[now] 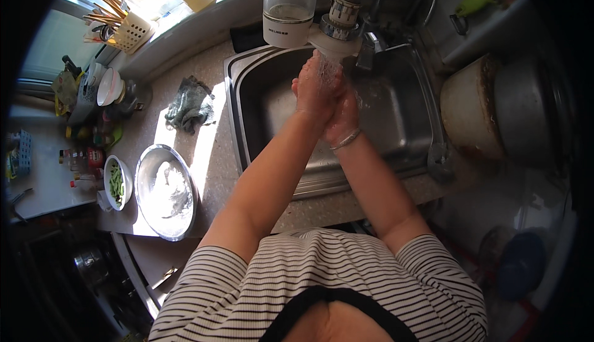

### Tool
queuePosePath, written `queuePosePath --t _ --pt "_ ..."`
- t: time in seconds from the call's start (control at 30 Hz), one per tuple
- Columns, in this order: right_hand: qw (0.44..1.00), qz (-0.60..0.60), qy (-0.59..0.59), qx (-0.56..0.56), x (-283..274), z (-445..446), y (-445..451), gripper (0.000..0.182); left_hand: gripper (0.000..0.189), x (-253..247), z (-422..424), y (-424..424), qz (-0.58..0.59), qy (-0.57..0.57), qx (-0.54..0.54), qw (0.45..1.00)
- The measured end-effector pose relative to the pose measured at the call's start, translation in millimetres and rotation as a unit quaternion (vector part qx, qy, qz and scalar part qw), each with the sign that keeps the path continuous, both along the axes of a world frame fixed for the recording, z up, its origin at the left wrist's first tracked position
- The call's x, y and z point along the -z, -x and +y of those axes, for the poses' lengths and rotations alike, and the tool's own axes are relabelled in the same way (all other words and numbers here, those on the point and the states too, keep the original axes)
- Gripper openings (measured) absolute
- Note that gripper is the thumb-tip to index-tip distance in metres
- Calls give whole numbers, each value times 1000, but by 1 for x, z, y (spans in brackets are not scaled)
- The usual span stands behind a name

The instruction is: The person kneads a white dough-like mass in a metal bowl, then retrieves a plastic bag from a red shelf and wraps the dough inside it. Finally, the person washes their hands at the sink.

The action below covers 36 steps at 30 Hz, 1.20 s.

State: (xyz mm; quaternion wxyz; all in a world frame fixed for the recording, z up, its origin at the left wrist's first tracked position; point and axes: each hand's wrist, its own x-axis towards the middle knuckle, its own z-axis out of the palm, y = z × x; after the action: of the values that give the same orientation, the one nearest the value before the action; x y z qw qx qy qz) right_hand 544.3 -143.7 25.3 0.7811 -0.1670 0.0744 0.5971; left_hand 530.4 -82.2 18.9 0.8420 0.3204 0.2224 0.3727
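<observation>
Water runs from a faucet with a white filter head (336, 45) over both my hands. My left hand (309, 86) lies against my right hand (344, 117), and the two are pressed together. Splashing water and the overlap hide most of the fingers. No object shows in either hand. A silver bangle (346, 140) circles my right wrist. Below the hands is a stainless steel sink (394, 124), its bottom wet. Attached to the faucet is a filter housing (287, 31) with a clear upper cylinder.
Left of the sink lie a crumpled dark cloth (190, 105), a metal bowl of white flour (192, 212) and a white bowl of cut green vegetables (128, 175). Several bottles (83, 158) stand beyond. A perforated chopstick holder (132, 31) sits on the sill. Large pots (468, 110) flank the sink's right.
</observation>
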Motion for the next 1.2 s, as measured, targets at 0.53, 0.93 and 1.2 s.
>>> queuePosePath --t 0.53,0.93,1.2 --pt "994 56 25 94 0 22 10 25 32 33 -10 53 -39 79 128 988" --pt "613 -776 117 89 47 38 2 35 22 -1 -26 53 -7 342 9 940" --pt "471 -866 166 28 31 22 6 26 24 8 -8 59 60 399 -133 905"
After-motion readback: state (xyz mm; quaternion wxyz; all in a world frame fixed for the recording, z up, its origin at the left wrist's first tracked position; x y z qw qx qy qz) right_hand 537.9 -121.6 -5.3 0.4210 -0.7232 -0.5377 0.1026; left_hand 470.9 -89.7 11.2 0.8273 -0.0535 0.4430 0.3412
